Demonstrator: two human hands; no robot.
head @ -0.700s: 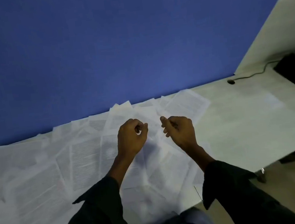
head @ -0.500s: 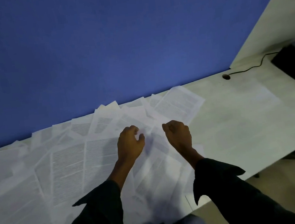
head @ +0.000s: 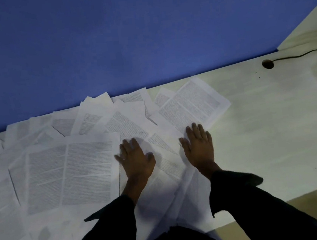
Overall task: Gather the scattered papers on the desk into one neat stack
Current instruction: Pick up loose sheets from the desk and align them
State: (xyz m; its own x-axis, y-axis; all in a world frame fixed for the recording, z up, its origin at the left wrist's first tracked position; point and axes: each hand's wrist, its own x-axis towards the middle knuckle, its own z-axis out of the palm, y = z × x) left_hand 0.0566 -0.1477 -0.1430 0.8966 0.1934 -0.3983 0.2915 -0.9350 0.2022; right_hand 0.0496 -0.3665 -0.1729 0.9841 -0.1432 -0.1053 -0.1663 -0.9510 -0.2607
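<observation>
Pressing flat, fingers spread: left hand [head: 135, 160], right hand [head: 199, 144] resting on papers [head: 70, 169] sprawling across desk [head: 273, 126], left to centre. Likely light, floppy, sliding easily; gathering by outer edges.

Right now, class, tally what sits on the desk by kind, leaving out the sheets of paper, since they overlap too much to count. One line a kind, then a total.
Hands: 2, the left hand and the right hand, both flat on the papers
Cables: 1
Cable holes: 1
Total: 4
</observation>
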